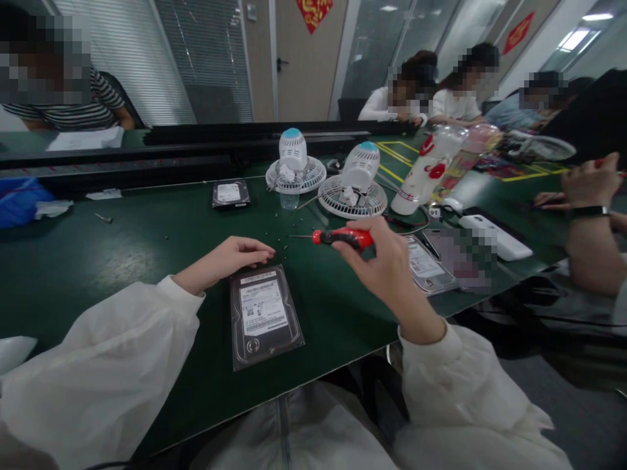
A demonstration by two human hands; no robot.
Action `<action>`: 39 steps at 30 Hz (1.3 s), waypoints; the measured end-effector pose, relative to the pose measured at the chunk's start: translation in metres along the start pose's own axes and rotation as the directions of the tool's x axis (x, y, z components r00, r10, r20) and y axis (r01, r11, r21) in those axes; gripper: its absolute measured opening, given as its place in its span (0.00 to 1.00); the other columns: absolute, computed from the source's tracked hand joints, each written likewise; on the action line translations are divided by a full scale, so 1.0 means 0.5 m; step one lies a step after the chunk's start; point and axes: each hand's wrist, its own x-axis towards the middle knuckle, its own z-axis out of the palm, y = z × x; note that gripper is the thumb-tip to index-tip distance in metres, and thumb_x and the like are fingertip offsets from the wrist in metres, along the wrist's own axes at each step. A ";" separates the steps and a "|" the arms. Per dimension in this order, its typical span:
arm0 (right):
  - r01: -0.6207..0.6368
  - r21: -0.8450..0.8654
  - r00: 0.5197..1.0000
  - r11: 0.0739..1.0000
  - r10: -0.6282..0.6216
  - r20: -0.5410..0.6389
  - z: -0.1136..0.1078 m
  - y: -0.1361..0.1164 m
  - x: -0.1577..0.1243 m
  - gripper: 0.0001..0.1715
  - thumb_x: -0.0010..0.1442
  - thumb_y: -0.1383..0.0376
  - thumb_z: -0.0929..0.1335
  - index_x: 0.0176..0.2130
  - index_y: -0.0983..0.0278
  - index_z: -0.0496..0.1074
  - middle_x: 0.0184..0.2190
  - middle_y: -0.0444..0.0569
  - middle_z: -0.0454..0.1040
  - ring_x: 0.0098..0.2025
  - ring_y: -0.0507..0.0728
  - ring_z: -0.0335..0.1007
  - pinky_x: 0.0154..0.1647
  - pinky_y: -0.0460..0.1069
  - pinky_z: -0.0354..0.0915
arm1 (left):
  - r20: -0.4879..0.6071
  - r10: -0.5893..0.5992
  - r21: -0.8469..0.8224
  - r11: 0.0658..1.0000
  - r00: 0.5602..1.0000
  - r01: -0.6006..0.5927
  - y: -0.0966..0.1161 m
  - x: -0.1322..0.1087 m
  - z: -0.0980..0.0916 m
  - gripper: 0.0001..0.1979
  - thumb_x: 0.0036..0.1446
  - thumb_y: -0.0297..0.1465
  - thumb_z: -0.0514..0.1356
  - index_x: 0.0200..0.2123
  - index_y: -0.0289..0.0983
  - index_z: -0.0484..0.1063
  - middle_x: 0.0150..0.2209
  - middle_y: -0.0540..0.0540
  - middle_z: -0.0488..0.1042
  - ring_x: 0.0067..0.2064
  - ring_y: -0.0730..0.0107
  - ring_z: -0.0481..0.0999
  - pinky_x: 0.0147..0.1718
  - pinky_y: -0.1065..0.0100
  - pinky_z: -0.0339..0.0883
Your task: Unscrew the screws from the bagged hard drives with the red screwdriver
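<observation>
My right hand is closed around the red and black handle of a screwdriver. Its thin shaft points left, above the tabletop. My left hand is at the far edge of a hard drive, its fingers drawn together; whatever may be between the fingertips cannot be made out. The drive lies label up in front of me. Several tiny screws are scattered on the green table between my hands and beyond them.
Behind are another hard drive, a clear plastic cup and two white fans. To the right lie a third drive, a plastic bottle and a white power bank. A blue bag sits left; a co-worker's hand is at right.
</observation>
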 end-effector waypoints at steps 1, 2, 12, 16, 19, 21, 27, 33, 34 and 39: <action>-0.026 -0.006 1.000 1.000 0.026 0.009 0.006 -0.004 -0.025 0.23 0.68 0.47 0.66 0.46 0.63 0.71 0.39 0.52 0.80 0.38 0.57 0.79 0.37 0.50 0.69 | -0.031 0.019 0.027 0.999 0.999 -0.018 0.002 0.003 -0.007 0.19 0.55 0.47 0.69 0.45 0.43 0.85 0.45 0.44 0.84 0.45 0.57 0.81 0.43 0.60 0.74; -0.045 -0.015 0.999 0.999 0.045 0.018 0.010 -0.011 -0.047 0.23 0.68 0.47 0.66 0.45 0.63 0.71 0.39 0.53 0.80 0.39 0.58 0.79 0.37 0.50 0.69 | -0.056 0.038 0.060 0.998 0.998 -0.035 0.003 0.008 -0.013 0.19 0.55 0.47 0.69 0.45 0.42 0.84 0.43 0.44 0.84 0.44 0.57 0.81 0.43 0.60 0.74; -0.168 -0.129 0.956 0.977 0.194 0.221 0.024 -0.058 -0.124 0.14 0.67 0.55 0.70 0.42 0.63 0.71 0.36 0.50 0.79 0.36 0.57 0.77 0.34 0.49 0.63 | -0.210 0.301 0.539 0.829 0.930 -0.147 -0.015 0.091 -0.049 0.23 0.60 0.42 0.61 0.53 0.38 0.82 0.51 0.40 0.82 0.51 0.53 0.80 0.52 0.57 0.73; -0.200 -0.162 0.927 0.966 0.240 0.287 0.031 -0.058 -0.127 0.12 0.66 0.56 0.70 0.42 0.62 0.71 0.35 0.49 0.79 0.36 0.57 0.76 0.35 0.49 0.63 | -0.202 0.324 0.644 0.755 0.924 -0.124 -0.018 0.108 -0.042 0.22 0.58 0.39 0.62 0.52 0.36 0.83 0.51 0.36 0.80 0.49 0.48 0.80 0.50 0.53 0.73; -0.217 -0.174 0.910 0.961 0.263 0.321 0.034 -0.058 -0.127 0.12 0.66 0.57 0.70 0.42 0.62 0.71 0.35 0.49 0.79 0.36 0.57 0.75 0.35 0.49 0.62 | -0.173 0.343 0.708 0.695 0.923 -0.126 -0.013 0.109 -0.036 0.19 0.60 0.36 0.59 0.48 0.36 0.84 0.49 0.36 0.81 0.49 0.49 0.79 0.51 0.54 0.72; -0.229 -0.175 0.902 0.958 0.276 0.332 0.035 -0.057 -0.127 0.12 0.65 0.57 0.70 0.43 0.62 0.71 0.36 0.49 0.79 0.37 0.58 0.75 0.35 0.50 0.62 | -0.157 0.358 0.742 0.658 0.921 -0.129 -0.007 0.105 -0.032 0.18 0.61 0.34 0.57 0.46 0.36 0.84 0.48 0.37 0.81 0.49 0.49 0.79 0.51 0.54 0.71; -0.257 -0.158 0.886 0.954 0.297 0.357 0.039 -0.056 -0.129 0.11 0.65 0.57 0.70 0.43 0.62 0.71 0.38 0.50 0.79 0.38 0.58 0.76 0.37 0.50 0.63 | -0.075 0.406 0.800 0.570 0.911 -0.188 0.005 0.094 -0.020 0.17 0.63 0.34 0.55 0.43 0.37 0.84 0.46 0.38 0.81 0.49 0.50 0.79 0.51 0.55 0.70; -0.261 -0.139 0.880 0.955 0.294 0.373 0.037 -0.056 -0.129 0.10 0.65 0.58 0.70 0.42 0.61 0.71 0.38 0.49 0.79 0.39 0.58 0.75 0.38 0.50 0.63 | -0.014 0.442 0.818 0.521 0.897 -0.244 0.007 0.094 -0.009 0.16 0.65 0.35 0.56 0.44 0.37 0.83 0.46 0.39 0.81 0.47 0.53 0.79 0.49 0.57 0.69; -0.261 -0.138 0.879 0.956 0.294 0.374 0.036 -0.056 -0.129 0.10 0.65 0.58 0.70 0.42 0.61 0.71 0.37 0.49 0.78 0.38 0.58 0.75 0.38 0.50 0.63 | -0.009 0.445 0.821 0.515 0.895 -0.247 0.008 0.095 -0.008 0.16 0.65 0.34 0.56 0.44 0.37 0.83 0.46 0.39 0.81 0.47 0.53 0.79 0.48 0.57 0.69; -0.266 -0.129 0.876 0.955 0.295 0.382 0.034 -0.056 -0.129 0.09 0.64 0.59 0.70 0.42 0.61 0.71 0.38 0.48 0.79 0.39 0.58 0.74 0.38 0.50 0.63 | 0.009 0.446 0.843 0.478 0.895 -0.247 0.013 0.094 -0.008 0.15 0.65 0.33 0.56 0.43 0.37 0.83 0.46 0.39 0.81 0.47 0.53 0.78 0.46 0.57 0.68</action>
